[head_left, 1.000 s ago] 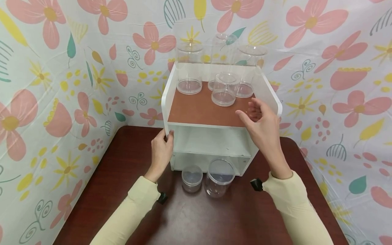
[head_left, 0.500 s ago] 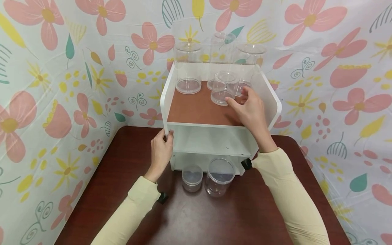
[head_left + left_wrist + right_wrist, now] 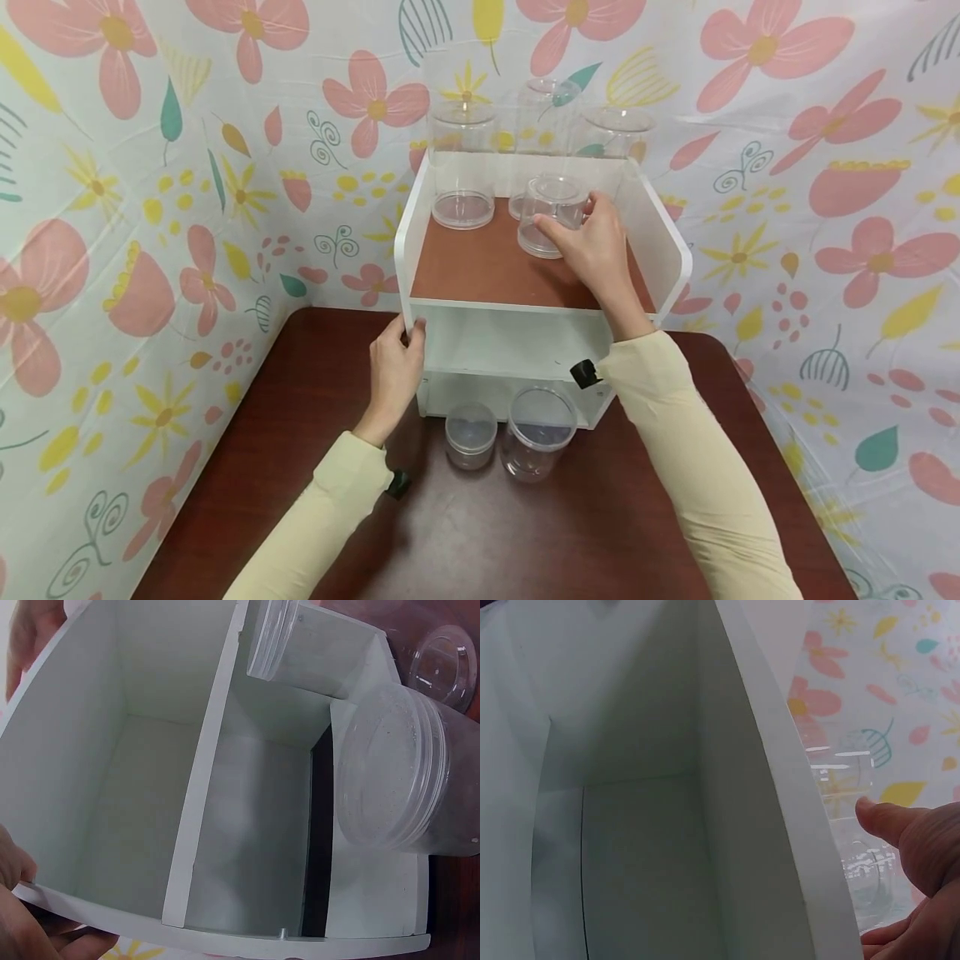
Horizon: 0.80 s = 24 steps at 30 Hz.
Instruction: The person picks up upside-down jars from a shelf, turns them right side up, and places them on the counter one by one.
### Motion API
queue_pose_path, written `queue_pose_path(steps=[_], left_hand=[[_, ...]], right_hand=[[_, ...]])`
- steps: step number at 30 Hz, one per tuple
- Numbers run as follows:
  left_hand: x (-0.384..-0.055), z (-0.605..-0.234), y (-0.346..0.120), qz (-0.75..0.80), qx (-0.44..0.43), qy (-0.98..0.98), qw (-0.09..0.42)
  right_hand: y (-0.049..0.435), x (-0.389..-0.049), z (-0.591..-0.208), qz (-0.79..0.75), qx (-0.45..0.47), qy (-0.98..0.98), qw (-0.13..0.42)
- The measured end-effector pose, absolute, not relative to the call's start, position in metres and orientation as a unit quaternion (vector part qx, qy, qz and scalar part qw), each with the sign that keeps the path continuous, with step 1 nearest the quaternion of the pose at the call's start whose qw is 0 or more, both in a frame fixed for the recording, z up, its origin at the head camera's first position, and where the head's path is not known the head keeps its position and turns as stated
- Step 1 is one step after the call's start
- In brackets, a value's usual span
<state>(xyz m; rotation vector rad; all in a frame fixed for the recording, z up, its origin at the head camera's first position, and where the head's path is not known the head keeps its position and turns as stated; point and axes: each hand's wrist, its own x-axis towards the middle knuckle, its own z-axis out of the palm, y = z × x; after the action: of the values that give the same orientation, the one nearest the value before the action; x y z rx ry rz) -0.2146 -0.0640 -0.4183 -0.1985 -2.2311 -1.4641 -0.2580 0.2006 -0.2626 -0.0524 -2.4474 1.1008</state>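
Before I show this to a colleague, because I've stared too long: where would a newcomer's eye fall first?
Probably the floral backdrop, rising around the table. Then the white shelf unit at the centre: on its brown top the right hand grips a short clear jar near taller jars, while the left hand holds the unit's left side.

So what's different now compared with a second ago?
The right hand moved left and forward and now holds the small clear jar, thumb and fingers around its sides. The jar stays put on top of the white shelf. The left hand still grips the shelf's left side; the other jars haven't moved.
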Motion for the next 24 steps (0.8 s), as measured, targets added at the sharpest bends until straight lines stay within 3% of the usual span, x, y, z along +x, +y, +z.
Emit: queue_pose_path(steps=[24], left_hand=[[-0.213, -0.417, -0.065, -0.541, -0.072, -0.807, 0.226]], right_hand=[[0.196, -0.265, -0.259, 0.438, -0.044, -0.87, 0.222]])
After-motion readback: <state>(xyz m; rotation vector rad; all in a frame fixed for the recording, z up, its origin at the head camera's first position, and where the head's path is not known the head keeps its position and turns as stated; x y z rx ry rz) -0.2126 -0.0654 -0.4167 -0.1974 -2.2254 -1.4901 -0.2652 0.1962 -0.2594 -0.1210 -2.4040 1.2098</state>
